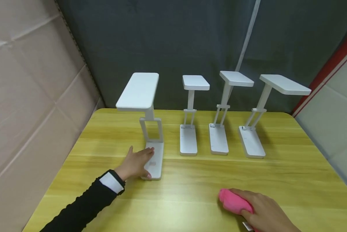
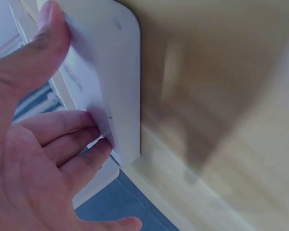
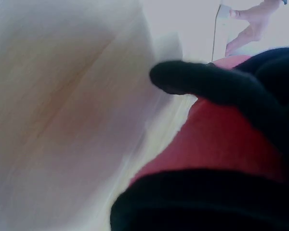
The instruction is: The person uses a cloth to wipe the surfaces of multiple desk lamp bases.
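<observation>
My left hand (image 1: 136, 162) rests across the base (image 1: 157, 158) of a white folding desk lamp (image 1: 140, 90), fingers spread. In the left wrist view, the fingertips (image 2: 98, 134) touch the lamp base (image 2: 120, 86) while the thumb lies further along it. This lamp stands upright on a two-bar stem, its flat head tilted toward me. At the lower right, my right hand (image 1: 264, 209) grips a bunched pink cloth (image 1: 234, 201) low over the table. Dark fingers cross the cloth (image 3: 221, 139) in the right wrist view, where details are dim.
Three more white desk lamps stand in a row toward the back: one near the middle (image 1: 188, 140), another beside it (image 1: 219, 138), and one at the right (image 1: 252, 141). The wood-grain table (image 1: 185, 193) meets a dark curtain (image 1: 167, 42) behind and pale panels at the sides.
</observation>
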{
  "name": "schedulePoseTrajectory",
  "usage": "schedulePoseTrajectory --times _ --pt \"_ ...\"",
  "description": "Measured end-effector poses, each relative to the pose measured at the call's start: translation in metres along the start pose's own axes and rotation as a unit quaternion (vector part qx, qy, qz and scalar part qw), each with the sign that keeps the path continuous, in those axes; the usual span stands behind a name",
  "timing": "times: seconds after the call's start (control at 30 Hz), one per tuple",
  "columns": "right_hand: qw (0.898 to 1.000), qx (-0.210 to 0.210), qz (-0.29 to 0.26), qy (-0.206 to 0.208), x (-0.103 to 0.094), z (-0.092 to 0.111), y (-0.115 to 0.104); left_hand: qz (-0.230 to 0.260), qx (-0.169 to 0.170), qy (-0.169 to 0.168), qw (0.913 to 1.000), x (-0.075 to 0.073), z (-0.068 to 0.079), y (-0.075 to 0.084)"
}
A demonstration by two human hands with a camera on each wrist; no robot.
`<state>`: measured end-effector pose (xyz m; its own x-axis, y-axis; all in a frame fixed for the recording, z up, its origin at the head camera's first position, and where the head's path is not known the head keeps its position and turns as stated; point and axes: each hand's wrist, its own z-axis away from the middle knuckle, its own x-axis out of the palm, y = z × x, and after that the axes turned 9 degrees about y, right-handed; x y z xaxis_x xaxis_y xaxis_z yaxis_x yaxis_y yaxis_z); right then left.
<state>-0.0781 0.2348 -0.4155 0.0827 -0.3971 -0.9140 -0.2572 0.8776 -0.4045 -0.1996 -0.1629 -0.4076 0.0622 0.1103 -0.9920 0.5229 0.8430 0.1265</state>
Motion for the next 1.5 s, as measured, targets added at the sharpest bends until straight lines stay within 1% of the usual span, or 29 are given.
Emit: schedulePoseTrajectory --times 0.07,0.23,0.3,0.47,0.6,0.7,0.77,0.87,0.93,0.97,1.03,1.13,1.23,1.3,1.4,1.47,1.5 --pt "1.0 0.006 0.004 0.008 -0.001 0.005 0.001 0.001 -0.006 -0.012 0.9999 -0.003 -0.011 -0.004" --pt "0.999 0.044 -0.001 0.009 -0.002 0.017 0.003 0.003 -0.018 -0.031 0.9994 -0.009 -0.037 -0.012" --pt "0.998 0.054 -0.001 0.01 -0.004 0.02 0.006 0.009 -0.029 -0.035 0.999 -0.01 -0.043 -0.017" --pt "0.998 0.057 0.012 0.035 -0.008 0.027 0.015 0.019 -0.053 -0.035 0.9978 -0.012 -0.052 -0.028" --pt "0.996 0.072 0.019 0.05 -0.013 0.021 0.024 0.031 -0.074 -0.037 0.9961 -0.014 -0.05 -0.039" --pt "0.993 0.092 0.03 0.068 -0.018 0.007 0.034 0.028 -0.086 -0.03 0.9954 -0.014 -0.041 -0.046" --pt "0.989 0.101 0.05 0.094 -0.02 -0.003 0.044 0.011 -0.088 -0.015 0.9959 -0.012 -0.032 -0.046" --pt "0.982 0.116 0.088 0.122 -0.02 -0.014 0.061 -0.028 -0.072 0.018 0.9969 -0.003 -0.016 -0.039" --pt "0.978 0.123 0.115 0.126 -0.017 -0.02 0.071 -0.043 -0.057 0.041 0.9967 0.004 -0.002 -0.032" --pt "0.976 0.126 0.128 0.119 -0.014 -0.022 0.075 -0.042 -0.052 0.049 0.9966 0.007 0.005 -0.028" --pt "0.975 0.132 0.143 0.105 -0.009 -0.025 0.08 -0.027 -0.048 0.063 0.9965 0.011 0.019 -0.022" --pt "0.974 0.126 0.165 0.094 0.0 -0.028 0.083 0.007 -0.059 0.08 0.995 0.008 0.04 -0.016" --pt "0.972 0.111 0.175 0.106 0.005 -0.032 0.086 0.019 -0.076 0.1 0.9919 0.001 0.059 -0.016" --pt "0.972 0.109 0.178 0.107 0.005 -0.033 0.088 0.025 -0.087 0.108 0.99 -0.002 0.068 -0.017" --pt "0.973 0.119 0.177 0.085 0.0 -0.037 0.089 0.043 -0.11 0.102 0.9877 -0.006 0.079 -0.02" --pt "0.973 0.133 0.179 0.066 -0.005 -0.04 0.088 0.062 -0.125 0.09 0.9861 -0.01 0.082 -0.02" --pt "0.972 0.136 0.182 0.064 -0.007 -0.041 0.086 0.069 -0.13 0.082 0.9857 -0.012 0.082 -0.019"
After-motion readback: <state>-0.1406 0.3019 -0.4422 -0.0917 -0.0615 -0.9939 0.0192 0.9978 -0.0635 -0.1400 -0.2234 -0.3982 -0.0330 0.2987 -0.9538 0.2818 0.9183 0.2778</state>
